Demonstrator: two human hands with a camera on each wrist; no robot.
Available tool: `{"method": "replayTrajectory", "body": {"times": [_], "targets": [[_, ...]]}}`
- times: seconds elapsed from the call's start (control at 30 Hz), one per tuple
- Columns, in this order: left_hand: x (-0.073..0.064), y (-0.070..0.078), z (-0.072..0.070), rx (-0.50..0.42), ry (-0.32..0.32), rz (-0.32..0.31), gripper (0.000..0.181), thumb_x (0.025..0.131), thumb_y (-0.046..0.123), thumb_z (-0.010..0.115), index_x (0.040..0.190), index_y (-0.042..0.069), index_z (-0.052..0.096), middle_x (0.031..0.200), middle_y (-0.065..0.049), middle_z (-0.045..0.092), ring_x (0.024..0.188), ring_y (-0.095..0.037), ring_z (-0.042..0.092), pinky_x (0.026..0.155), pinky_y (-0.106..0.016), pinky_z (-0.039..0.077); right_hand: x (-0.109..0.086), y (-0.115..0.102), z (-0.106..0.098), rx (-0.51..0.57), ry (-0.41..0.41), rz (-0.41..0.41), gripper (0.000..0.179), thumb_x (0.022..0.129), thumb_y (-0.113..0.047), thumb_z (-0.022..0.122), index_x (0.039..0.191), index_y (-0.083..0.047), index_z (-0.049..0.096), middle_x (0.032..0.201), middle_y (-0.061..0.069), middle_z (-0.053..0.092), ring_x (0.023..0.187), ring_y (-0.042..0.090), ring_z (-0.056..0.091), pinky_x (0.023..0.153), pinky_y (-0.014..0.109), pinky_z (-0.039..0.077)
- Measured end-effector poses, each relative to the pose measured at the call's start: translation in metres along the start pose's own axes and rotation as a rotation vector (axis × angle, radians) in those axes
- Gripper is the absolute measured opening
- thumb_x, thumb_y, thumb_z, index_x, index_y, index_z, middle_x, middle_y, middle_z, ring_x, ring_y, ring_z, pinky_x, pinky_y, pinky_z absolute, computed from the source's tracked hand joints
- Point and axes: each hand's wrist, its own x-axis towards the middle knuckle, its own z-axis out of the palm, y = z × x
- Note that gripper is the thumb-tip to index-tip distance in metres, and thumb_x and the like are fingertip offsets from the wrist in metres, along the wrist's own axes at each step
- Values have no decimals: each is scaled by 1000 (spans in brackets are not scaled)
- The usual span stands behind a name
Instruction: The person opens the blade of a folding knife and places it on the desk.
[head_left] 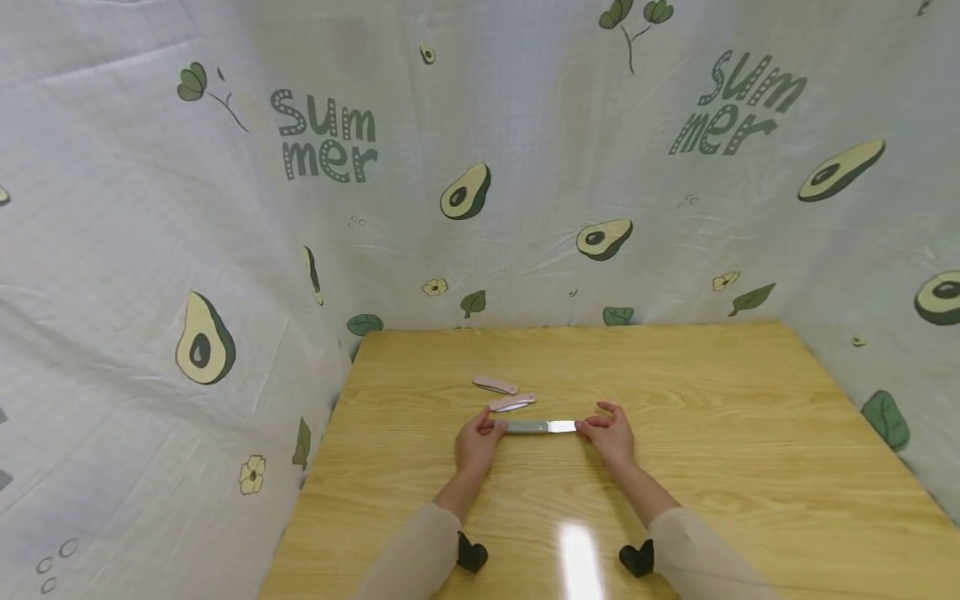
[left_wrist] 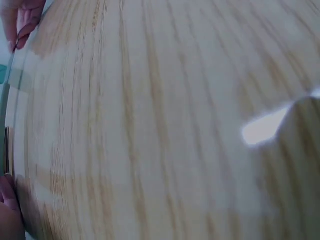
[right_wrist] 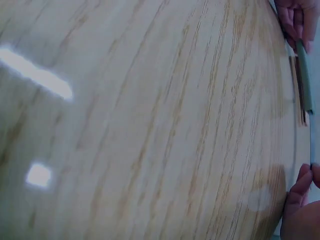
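A folding knife with a grey-green handle (head_left: 527, 427) and a silver blade (head_left: 561, 426) is stretched out level between the two hands. My left hand (head_left: 476, 442) pinches the handle's left end between thumb and fingers. At the other end, the thumb and forefinger of my right hand (head_left: 611, 437) pinch the blade's tip, the other fingers loosely raised. Just beyond the left hand lie two pink folding knives, a farther one (head_left: 495, 385) and a nearer one (head_left: 512, 402), each folded with a strip of blade showing. Both wrist views catch the hands and handle only at their edges.
All this is on a light wood table (head_left: 720, 417) with a bright reflection near its front. White cloth (head_left: 525, 150) printed with avocados and leaves hangs behind the table and along both sides. Beige sleeves with black heart-shaped patches cover the forearms.
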Motion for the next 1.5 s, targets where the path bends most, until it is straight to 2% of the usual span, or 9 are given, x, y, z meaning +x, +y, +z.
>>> {"method": "replayTrajectory", "body": {"times": [0.13, 0.2, 0.33, 0.67, 0.9, 1.1, 1.33, 1.43, 1.5], "targets": [[1, 2, 5, 16, 57, 1, 47, 83, 19, 76, 127, 6, 63, 100, -9, 73, 89, -18, 69, 75, -27, 59, 1, 1, 0, -223, 38, -49, 67, 79, -15, 80, 135, -2, 44, 96, 11, 66, 80, 14, 63, 72, 19, 48], [0, 4, 7, 33, 83, 6, 46, 83, 19, 76, 125, 5, 65, 99, -9, 74, 87, -17, 70, 73, -27, 59, 2, 1, 0, -275, 45, -69, 69, 79, -17, 81, 136, -3, 44, 100, 15, 66, 85, 21, 64, 74, 25, 48], [-1, 9, 10, 44, 115, 28, 45, 83, 14, 76, 124, 2, 64, 96, -9, 75, 82, -16, 70, 70, -26, 59, 3, -1, -1, -309, 43, -77, 72, 78, -18, 81, 137, -3, 43, 97, 13, 65, 85, 23, 63, 78, 32, 51], [-1, 11, 9, 59, 137, 27, 52, 79, 11, 79, 127, 1, 62, 94, -8, 72, 77, -14, 65, 67, -25, 56, 4, -6, -2, -388, 18, -63, 72, 79, -22, 80, 136, 0, 41, 91, 13, 69, 78, 20, 63, 76, 35, 51], [0, 11, 11, 67, 146, 15, 52, 78, 11, 79, 127, 1, 62, 91, -7, 70, 78, -14, 66, 70, -28, 57, 4, -7, -4, -404, 8, -65, 70, 78, -21, 80, 133, 2, 43, 90, 15, 68, 77, 22, 61, 68, 27, 46], [1, 10, 9, 97, 168, 38, 53, 76, 11, 81, 124, -1, 64, 88, -8, 69, 77, -16, 67, 68, -30, 57, 4, -7, -4, -401, -11, -71, 69, 80, -22, 79, 134, 1, 43, 88, 11, 64, 75, 19, 58, 66, 24, 45], [3, 13, 1, 95, 133, -4, 58, 77, 15, 81, 128, -1, 60, 90, -8, 67, 77, -15, 64, 67, -28, 54, 5, -13, 0, -317, 44, -49, 66, 84, -22, 76, 136, -1, 43, 93, 12, 60, 71, 14, 60, 59, 20, 47], [5, 13, -3, 76, 154, -7, 57, 76, 13, 81, 127, -3, 60, 92, -10, 68, 78, -17, 64, 69, -29, 55, 9, -21, 8, -281, 24, -81, 61, 87, -24, 73, 135, -2, 45, 97, 14, 63, 73, 14, 63, 59, 20, 49], [8, 13, -5, 44, 178, 6, 55, 76, 10, 81, 125, -4, 61, 95, -12, 69, 81, -20, 66, 72, -31, 57, 12, -28, 15, -256, -22, -97, 59, 89, -24, 71, 136, -3, 45, 102, 17, 66, 77, 15, 66, 60, 19, 51]]}}
